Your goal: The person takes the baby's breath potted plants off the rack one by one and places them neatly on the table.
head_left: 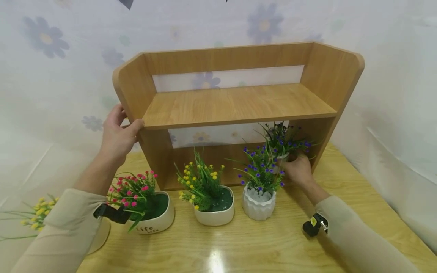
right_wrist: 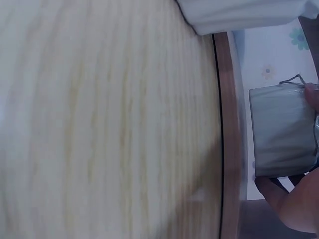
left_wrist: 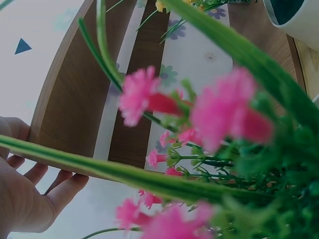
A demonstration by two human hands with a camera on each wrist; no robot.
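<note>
My left hand (head_left: 118, 135) grips the left side panel of a wooden desk shelf (head_left: 232, 104), thumb at the front edge by the middle board, fingers behind. In the left wrist view, pink flowers (left_wrist: 229, 107) partly cover that panel (left_wrist: 70, 94). My right hand (head_left: 298, 168) reaches into the lower compartment at its right end. It holds a small pale pot (right_wrist: 284, 132) between thumb and fingers; the plant with dark purple flowers (head_left: 281, 137) grows from it. Just in front, a white fluted pot (head_left: 258, 204) with purple flowers stands on the table (head_left: 218, 246).
A white pot with yellow flowers (head_left: 215, 216) stands before the shelf's middle. Left of it is a white lettered pot (head_left: 160, 223) with pink flowers. Another yellow-flowered pot (head_left: 102, 237) sits partly behind my left sleeve. A flower-patterned cloth (head_left: 205, 22) hangs behind.
</note>
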